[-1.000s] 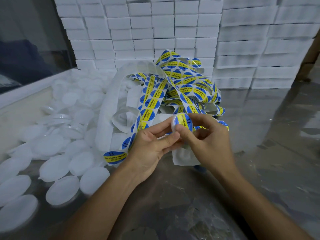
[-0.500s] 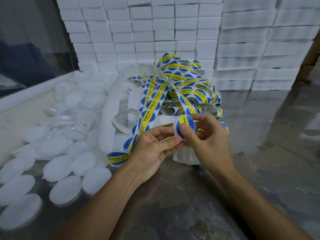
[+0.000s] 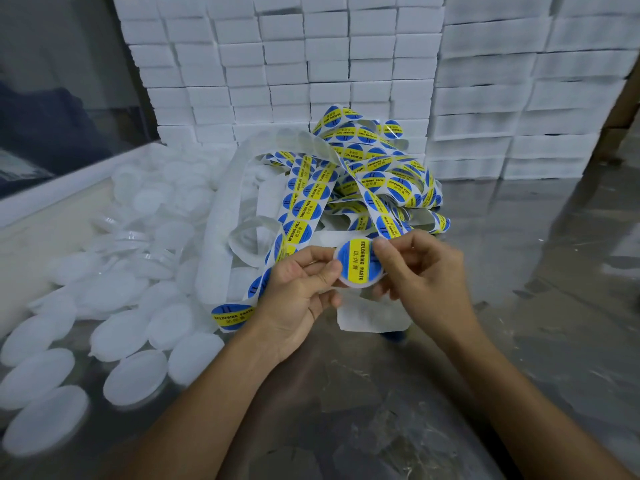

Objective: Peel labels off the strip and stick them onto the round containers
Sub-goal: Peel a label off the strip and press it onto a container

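Your left hand (image 3: 298, 296) and your right hand (image 3: 424, 275) pinch one round white container (image 3: 358, 265) between them, up off the table (image 3: 381, 410), in the middle. Your thumbs and fingertips press on its edges. A blue and yellow label (image 3: 356, 259) sits on its face. The tangled label strip (image 3: 363, 181) is piled just behind your hands. Many plain white containers (image 3: 135, 375) lie on the left. White boxes (image 3: 311, 64) are stacked far back.
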`<state>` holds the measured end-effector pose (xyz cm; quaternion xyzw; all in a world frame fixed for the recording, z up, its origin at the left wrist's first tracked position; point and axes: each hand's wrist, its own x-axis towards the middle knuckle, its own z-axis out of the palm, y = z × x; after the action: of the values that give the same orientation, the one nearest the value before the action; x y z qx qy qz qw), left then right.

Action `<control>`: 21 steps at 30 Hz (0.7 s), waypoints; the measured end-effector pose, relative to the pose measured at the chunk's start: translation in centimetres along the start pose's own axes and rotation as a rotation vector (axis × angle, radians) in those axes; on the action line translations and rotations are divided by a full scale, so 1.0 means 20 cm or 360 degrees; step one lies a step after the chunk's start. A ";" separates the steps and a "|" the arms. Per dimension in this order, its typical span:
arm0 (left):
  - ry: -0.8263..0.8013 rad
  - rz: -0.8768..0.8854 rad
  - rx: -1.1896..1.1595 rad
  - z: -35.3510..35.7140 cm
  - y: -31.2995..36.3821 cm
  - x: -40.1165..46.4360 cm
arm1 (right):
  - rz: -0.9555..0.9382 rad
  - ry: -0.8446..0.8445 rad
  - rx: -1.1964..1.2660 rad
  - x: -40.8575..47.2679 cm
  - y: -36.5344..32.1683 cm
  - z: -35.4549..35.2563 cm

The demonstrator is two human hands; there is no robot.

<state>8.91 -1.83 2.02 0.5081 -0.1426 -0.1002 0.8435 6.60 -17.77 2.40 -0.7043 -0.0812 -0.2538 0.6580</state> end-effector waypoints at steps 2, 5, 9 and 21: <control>0.0007 0.0034 0.0010 0.00 0.00 0.00 | -0.0070 0.0024 -0.0196 -0.01 0.00 0.01; 0.0021 0.0068 0.0027 0.01 0.00 0.00 | -0.0070 -0.0024 -0.0206 -0.03 0.01 0.03; 0.0117 0.0093 0.0059 0.00 0.00 0.01 | 0.0001 -0.0147 -0.0123 -0.02 0.03 0.03; 0.0344 0.0179 0.0112 0.00 0.00 0.01 | 0.0178 -0.0188 0.0138 0.00 0.02 0.02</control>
<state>9.09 -1.87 2.08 0.5366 -0.0826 0.0077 0.8398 6.76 -17.50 2.08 -0.6923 -0.0913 -0.1708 0.6952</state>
